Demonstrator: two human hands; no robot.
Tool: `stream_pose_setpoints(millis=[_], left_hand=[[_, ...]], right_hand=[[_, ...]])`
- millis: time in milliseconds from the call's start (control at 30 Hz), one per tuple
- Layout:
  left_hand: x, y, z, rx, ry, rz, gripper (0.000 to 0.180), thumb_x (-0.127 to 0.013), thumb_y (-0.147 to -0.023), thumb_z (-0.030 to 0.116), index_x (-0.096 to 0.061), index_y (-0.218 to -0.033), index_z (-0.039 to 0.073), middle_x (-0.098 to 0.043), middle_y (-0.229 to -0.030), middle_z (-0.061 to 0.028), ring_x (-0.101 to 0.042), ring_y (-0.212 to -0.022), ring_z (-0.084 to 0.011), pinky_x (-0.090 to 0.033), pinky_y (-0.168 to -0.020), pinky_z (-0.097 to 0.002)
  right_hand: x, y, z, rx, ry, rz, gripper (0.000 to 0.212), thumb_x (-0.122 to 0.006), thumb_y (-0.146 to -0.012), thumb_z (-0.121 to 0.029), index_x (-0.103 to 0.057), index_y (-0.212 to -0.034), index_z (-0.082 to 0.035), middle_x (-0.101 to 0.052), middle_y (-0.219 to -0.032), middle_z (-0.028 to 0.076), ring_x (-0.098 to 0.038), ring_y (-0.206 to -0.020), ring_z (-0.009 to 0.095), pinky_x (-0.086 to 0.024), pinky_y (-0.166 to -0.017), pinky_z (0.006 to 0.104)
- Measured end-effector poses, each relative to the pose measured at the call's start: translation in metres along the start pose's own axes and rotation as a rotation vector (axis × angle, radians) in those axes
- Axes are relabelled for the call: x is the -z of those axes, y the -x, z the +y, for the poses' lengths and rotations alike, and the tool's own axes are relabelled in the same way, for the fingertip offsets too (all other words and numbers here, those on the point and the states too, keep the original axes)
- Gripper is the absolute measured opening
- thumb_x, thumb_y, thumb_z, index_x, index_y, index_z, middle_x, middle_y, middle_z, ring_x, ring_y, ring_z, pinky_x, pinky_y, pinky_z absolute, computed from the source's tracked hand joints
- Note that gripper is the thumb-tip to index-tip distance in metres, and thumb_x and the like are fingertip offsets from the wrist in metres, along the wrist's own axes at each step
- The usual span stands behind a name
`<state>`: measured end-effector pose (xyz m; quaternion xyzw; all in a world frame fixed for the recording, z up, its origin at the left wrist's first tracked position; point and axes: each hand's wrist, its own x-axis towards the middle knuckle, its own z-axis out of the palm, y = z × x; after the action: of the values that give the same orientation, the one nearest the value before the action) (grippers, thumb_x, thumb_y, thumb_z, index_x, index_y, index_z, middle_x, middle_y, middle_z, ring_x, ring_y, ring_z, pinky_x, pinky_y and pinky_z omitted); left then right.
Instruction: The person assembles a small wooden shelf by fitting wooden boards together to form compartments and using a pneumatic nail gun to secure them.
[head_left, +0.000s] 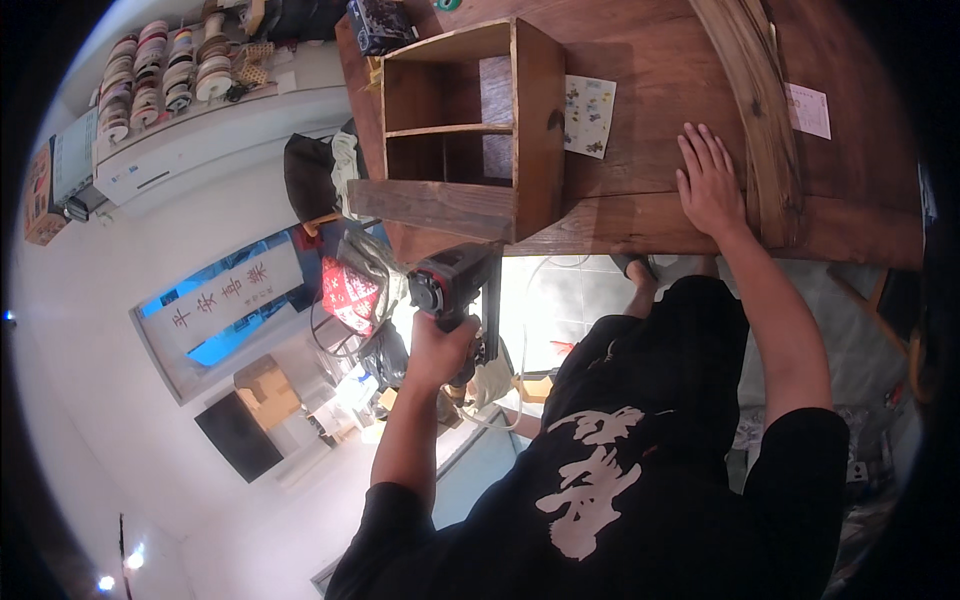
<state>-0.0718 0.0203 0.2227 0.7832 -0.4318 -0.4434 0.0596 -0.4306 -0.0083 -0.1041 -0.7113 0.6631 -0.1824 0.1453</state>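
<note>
**Workshop bench: power tool at wooden box**

Setting: a workshop with a pale floor and tiled patches, and a dark wooden surface (640,215) across the far side of the view. On a white shelf unit at far left stand rows of ribbon or tape spools (160,70), too many and too small to count surely.

Item 1. Wooden box (465,130), one. An open-fronted crate with a single inner shelf making two compartments, both seemingly empty. It sits on the surface toward the left, its near plank just at the surface edge.

Item 2. Power tool (450,285), one. Black with a red ring at the nose, likely a nailer or driver. It is held just below the box's near plank, close to it; whether it touches cannot be told.

Item 3. Your left hand (440,350), closed around the tool's grip.

Item 4. Your right hand (710,180), open, fingers spread, lying flat on the surface to the right of the box, beside a curved wooden strip (760,110).

Item 5. Paper sheets, two: a printed sheet (588,115) just right of the box and a pale slip (808,110) far right.

Step in hand, as judged: fastening along the box's near edge, with the surface braced by your free hand. The next move calls for the nose set square on the plank and the box kept from shifting.
</note>
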Motion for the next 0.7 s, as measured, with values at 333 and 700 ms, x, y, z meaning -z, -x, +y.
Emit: stream_pose_setpoints(millis=[333,700], left_hand=[[0.004,-0.005,-0.009,-0.027,0.023,-0.005,0.011,-0.066,-0.084,-0.002,-0.065,-0.095,-0.001,-0.064,-0.067,-0.0032,-0.061,-0.057,-0.011,-0.047,-0.052,-0.0298],[0.004,-0.004,-0.009,-0.028,-0.038,-0.006,0.006,-0.066,-0.083,0.001,-0.065,-0.089,0.0,-0.064,-0.068,-0.003,-0.059,-0.058,-0.0106,-0.046,-0.053,-0.0303]], right_hand=[[0.0,0.001,-0.001,0.005,-0.002,0.019,0.058,-0.058,-0.102,-0.021,-0.044,-0.156,-0.005,-0.036,-0.167,0.013,-0.031,-0.157,0.031,-0.023,-0.131,0.048],[0.0,0.0,-0.001,0.007,0.005,0.005,0.06,-0.059,-0.101,-0.023,-0.044,-0.156,-0.005,-0.036,-0.168,0.013,-0.03,-0.157,0.031,-0.023,-0.131,0.0485]])
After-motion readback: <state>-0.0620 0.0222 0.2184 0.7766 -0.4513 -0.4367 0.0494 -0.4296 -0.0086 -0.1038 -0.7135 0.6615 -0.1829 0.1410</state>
